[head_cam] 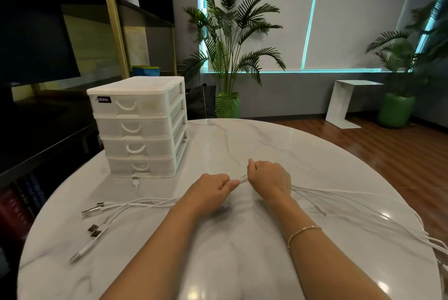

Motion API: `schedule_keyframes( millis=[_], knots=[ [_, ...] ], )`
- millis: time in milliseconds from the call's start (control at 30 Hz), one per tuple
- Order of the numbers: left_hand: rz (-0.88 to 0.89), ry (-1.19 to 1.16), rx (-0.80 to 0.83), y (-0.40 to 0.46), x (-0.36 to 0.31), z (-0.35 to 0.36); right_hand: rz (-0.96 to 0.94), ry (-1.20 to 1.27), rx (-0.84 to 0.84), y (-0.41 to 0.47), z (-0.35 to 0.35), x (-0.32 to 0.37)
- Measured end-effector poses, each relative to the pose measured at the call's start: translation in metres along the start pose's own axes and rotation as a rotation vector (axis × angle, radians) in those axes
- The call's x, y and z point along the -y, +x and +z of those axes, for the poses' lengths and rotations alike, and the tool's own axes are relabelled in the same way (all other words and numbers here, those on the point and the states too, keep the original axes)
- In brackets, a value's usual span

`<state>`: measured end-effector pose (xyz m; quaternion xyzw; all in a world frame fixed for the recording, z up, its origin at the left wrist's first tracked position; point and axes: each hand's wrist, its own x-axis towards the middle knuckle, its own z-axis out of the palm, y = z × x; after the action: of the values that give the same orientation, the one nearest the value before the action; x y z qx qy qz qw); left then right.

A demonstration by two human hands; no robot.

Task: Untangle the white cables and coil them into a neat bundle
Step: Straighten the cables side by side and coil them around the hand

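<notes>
Lying across the round marble table [242, 144], the white cables [150, 202] run as one gathered bunch between both hands, mid-table. Left hand [211, 193] has fingers curled, pinching the bunch; right hand [269, 178] is fisted around it just beside. USB plug ends [93, 211] fan out loose to the left; the other strands trail right and off the table edge. White four-drawer organizer [140, 127] stands back left, one plug touching its base. Gold bracelet [303, 230] on right wrist.

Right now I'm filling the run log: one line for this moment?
left hand: grips white cables | right hand: grips same bunch | plug ends: on table, left | coil: not started
</notes>
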<state>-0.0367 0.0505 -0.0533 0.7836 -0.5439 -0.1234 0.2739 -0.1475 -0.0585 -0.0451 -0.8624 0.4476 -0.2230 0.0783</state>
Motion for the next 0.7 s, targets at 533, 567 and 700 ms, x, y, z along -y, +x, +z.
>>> schedule_keyframes(
  millis=[533,567,700],
  knots=[
    [-0.034,0.313,0.014,-0.014,0.000,-0.010,0.159,0.275,-0.044,0.008,0.003,-0.016],
    [-0.040,0.338,0.007,-0.017,0.005,-0.014,0.193,0.311,-0.053,0.009,0.003,-0.019],
    [-0.071,0.409,0.011,-0.030,0.023,-0.032,0.232,0.337,-0.039,0.012,0.006,-0.018]
  ],
)
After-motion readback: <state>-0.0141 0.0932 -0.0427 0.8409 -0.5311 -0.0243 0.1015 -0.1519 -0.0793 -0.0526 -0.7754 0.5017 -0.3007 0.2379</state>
